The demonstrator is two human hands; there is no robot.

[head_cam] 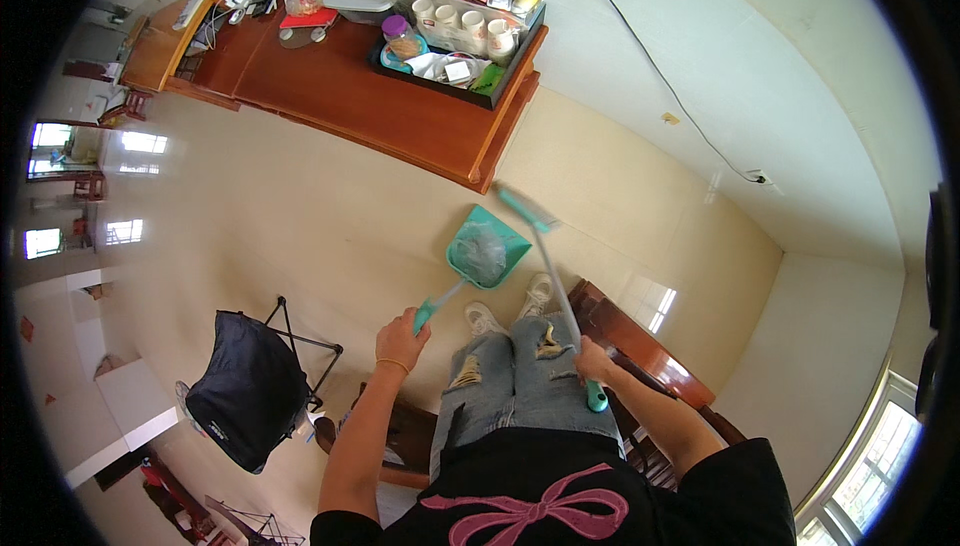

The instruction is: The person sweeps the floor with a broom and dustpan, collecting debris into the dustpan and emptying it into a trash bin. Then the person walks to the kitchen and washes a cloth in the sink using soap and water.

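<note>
My left hand (403,340) grips the green handle of a long-handled dustpan. Its green pan (511,244) is low over or on the floor ahead of my shoes, with a crumpled clear plastic bag (481,252) in it. Around the grey pole of a broom, just above its green end grip, my right hand (594,362) is closed. The broom head (527,208), green with pale bristles and slightly blurred, lies to the right of the pan, near the corner of a wooden cabinet (375,115).
On the cabinet stands a black tray (435,85) with paper cups and a jar. A black folding chair (244,388) is at the left. A dark red wooden piece of furniture (645,343) stands beside my right leg. A black cable (649,66) runs down the white wall to a socket.
</note>
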